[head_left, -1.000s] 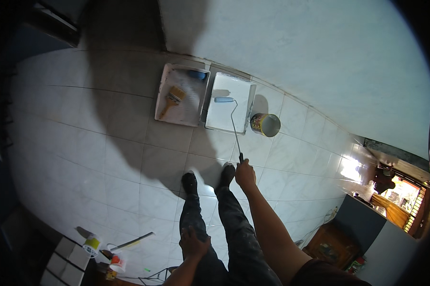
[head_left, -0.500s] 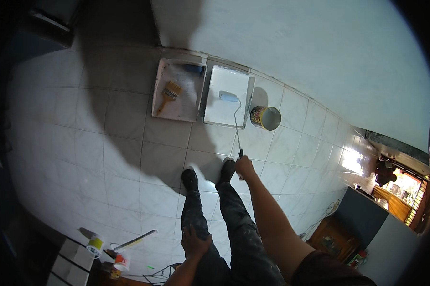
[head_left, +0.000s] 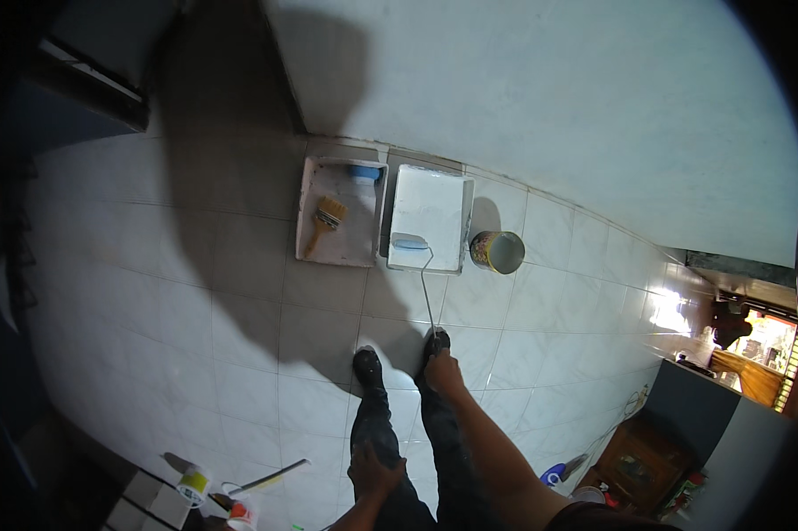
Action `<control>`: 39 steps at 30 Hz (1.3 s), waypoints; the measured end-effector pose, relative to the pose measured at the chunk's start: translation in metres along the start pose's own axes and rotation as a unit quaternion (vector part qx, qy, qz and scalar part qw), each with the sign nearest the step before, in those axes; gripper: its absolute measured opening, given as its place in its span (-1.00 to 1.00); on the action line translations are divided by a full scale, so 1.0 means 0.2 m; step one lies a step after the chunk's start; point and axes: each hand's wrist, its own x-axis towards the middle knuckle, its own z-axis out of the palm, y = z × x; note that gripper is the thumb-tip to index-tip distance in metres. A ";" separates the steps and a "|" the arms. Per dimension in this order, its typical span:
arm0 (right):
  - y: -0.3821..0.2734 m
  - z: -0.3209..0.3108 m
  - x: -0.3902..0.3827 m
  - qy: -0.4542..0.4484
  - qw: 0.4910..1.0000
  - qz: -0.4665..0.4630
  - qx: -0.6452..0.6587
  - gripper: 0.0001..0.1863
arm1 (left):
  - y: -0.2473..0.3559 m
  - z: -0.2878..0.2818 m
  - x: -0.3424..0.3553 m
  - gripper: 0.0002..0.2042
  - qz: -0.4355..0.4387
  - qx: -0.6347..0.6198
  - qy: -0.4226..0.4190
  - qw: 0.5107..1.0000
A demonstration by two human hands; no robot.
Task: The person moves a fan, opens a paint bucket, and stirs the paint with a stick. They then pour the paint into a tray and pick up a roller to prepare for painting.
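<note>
My right hand (head_left: pixel 443 372) is closed around the handle of a paint roller (head_left: pixel 409 244), above my right shoe. Its thin wire frame runs forward to a pale blue sleeve that lies in the near part of a white paint tray (head_left: pixel 430 203). White paint covers much of that tray's inside. My left hand (head_left: pixel 377 469) lies on my left leg near the knee, fingers spread and holding nothing. A second paint tray (head_left: pixel 346 250), left of the first, contains a flat paintbrush (head_left: pixel 330 215) with a wooden handle and a blue object (head_left: pixel 364 173), perhaps a roller sleeve.
Right of the white tray stands an open tin (head_left: pixel 505 252). A pale wall (head_left: pixel 549 115) rises behind the trays. Tubs (head_left: pixel 195 485) and a long-handled tool (head_left: pixel 270 476) are at lower left. A wooden cabinet (head_left: pixel 633 465) stands at lower right on the tiled floor (head_left: pixel 540 310).
The roller sleeve has moved from the middle of the white tray toward its near edge, as my right hand drew back. My left hand stays on my leg. The whole view has shifted.
</note>
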 end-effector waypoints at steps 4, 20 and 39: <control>-0.14 0.04 0.11 0.027 0.995 -0.087 -0.035 -0.64 | -0.04 0.01 0.00 0.08 0.007 0.009 0.005 1.000; -0.18 0.18 -0.02 -0.060 0.967 -0.134 -0.208 -0.72 | -0.14 -0.11 -0.18 -0.24 0.089 0.048 0.135 0.986; 0.24 -0.36 -0.31 0.045 0.992 -0.060 0.098 -0.43 | 0.22 -1.22 -0.27 -0.29 0.308 0.028 0.349 0.885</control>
